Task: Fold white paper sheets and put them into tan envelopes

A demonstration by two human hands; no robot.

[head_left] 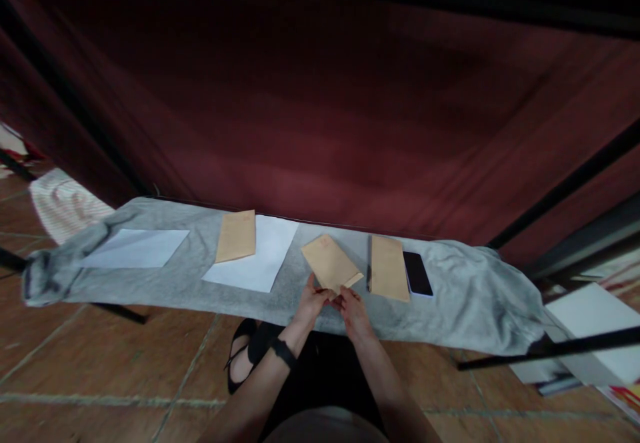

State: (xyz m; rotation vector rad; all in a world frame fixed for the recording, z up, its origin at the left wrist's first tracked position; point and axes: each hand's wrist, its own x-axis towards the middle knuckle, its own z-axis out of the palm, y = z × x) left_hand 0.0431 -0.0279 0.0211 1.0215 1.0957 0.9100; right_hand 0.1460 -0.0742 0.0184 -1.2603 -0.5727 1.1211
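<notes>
Both hands meet at the near end of a brown paper envelope (330, 261), which lies tilted on the grey cloth (293, 293). My left hand (313, 298) is closed on its near edge, thumb and fingers pinching the paper. From the other side my right hand (351, 304) also pinches that end, close to the left fingertips. A flap or fold juts out at the envelope's right corner. More brown envelopes (390, 268) lie to the right. Another brown envelope (237, 235) rests partly over a white paper sheet (260, 271) on the left.
A phone (419, 274) lies beside the right envelopes. At the far left is another white sheet (135, 248). The cloth-covered narrow surface stands against dark red fabric (300, 150), with black metal bars (565, 346) around it. A white box (590, 323) stands lower right.
</notes>
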